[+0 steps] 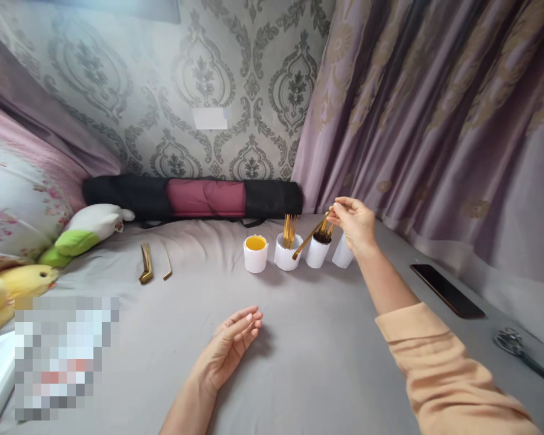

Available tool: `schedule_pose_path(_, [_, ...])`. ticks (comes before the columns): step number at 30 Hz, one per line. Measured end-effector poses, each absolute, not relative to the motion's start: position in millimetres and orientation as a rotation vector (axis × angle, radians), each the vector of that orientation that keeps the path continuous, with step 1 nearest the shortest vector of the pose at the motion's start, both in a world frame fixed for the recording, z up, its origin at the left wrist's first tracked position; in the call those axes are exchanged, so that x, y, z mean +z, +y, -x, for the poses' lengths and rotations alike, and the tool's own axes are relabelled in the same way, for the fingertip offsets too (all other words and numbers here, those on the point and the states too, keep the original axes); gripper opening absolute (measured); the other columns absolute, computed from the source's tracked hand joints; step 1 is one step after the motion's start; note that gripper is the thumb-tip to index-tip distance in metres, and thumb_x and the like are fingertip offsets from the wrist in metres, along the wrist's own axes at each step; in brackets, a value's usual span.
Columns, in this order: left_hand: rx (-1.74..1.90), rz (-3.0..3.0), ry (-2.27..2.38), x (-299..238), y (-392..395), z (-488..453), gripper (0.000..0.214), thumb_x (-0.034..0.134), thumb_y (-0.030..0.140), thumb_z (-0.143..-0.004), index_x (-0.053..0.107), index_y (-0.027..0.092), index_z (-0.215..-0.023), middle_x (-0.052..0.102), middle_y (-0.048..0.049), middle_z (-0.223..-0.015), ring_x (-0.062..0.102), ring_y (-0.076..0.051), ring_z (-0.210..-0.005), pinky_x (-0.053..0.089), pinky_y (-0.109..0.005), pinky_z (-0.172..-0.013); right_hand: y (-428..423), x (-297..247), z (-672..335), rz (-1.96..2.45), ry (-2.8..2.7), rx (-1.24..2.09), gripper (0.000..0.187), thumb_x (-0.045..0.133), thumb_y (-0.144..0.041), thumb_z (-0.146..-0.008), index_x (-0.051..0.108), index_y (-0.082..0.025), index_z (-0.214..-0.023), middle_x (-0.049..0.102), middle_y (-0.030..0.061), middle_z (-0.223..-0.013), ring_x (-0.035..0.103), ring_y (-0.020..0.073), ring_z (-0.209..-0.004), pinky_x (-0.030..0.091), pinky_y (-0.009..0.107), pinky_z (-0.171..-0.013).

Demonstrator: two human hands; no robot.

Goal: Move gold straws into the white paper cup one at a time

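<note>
My right hand (pixel 356 225) is raised over the row of white containers, finger and thumb pinching a thin golden-brown stick (pixel 306 243). The stick slants down to the left, its wider end in front of a white cup (pixel 286 260) with several thin golden sticks (pixel 290 231) standing in it. Beside it is a white cup (pixel 317 257) with a dark inside and several golden sticks. A white container (pixel 343 254) is partly hidden behind my right hand. At the row's left stands a cup (pixel 255 260) with a yellow inside. My left hand (pixel 236 335) hovers low over the sheet, empty, fingers loosely curved.
Bent golden rods (pixel 145 264) and a single thin bent rod (pixel 166 261) lie to the left. A black and maroon roll (pixel 206 198) lines the wall. Plush toys (pixel 90 229) sit at left; a phone (pixel 446 290) and a dark metal tool (pixel 521 350) lie at right.
</note>
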State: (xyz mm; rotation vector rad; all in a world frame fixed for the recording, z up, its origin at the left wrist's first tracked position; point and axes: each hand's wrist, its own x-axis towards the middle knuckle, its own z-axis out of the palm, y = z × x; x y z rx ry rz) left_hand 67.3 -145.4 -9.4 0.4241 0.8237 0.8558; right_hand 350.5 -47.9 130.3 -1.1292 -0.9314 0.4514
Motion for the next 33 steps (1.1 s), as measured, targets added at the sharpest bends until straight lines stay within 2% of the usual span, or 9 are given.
schedule_pose_path(5, [0.858, -0.421, 0.822, -10.1, -145.4, -66.3, 0.033, 0.068, 0.012, -0.067, 0.061, 0.009, -0.099, 0.061, -0.0130, -0.101, 0.061, -0.013, -0.079, 0.052, -0.021, -0.073, -33.6, 143.0, -356.4, 1.112, -0.931, 0.332, 0.016, 0.061, -0.022, -0.066, 0.057, -0.016, -0.081, 0.057, -0.0026, -0.064, 0.058, 0.0079, -0.056, 0.054, 0.024, -0.055])
schedule_pose_path(14, [0.872, -0.400, 0.813, -11.7, -144.7, -66.0, 0.032, 0.067, 0.011, -0.068, 0.060, 0.009, -0.099, 0.062, -0.0122, -0.100, 0.062, -0.013, -0.078, 0.052, -0.021, -0.073, -8.3, 134.9, -360.6, 1.127, -1.043, 0.224, 0.019, 0.057, -0.028, -0.069, 0.059, -0.017, -0.084, 0.059, -0.0005, -0.069, 0.059, 0.0103, -0.060, 0.054, 0.026, -0.058])
schedule_pose_path(33, [0.871, -0.417, 0.813, -11.5, -144.1, -65.5, 0.036, 0.068, 0.012, -0.067, 0.060, 0.009, -0.102, 0.062, -0.0125, -0.101, 0.062, -0.012, -0.079, 0.052, -0.020, -0.074, 14.7, 100.2, -348.3, 1.230, -1.193, 0.418, 0.017, 0.057, -0.026, -0.067, 0.062, -0.016, -0.079, 0.061, 0.0000, -0.066, 0.059, 0.0100, -0.058, 0.055, 0.026, -0.055])
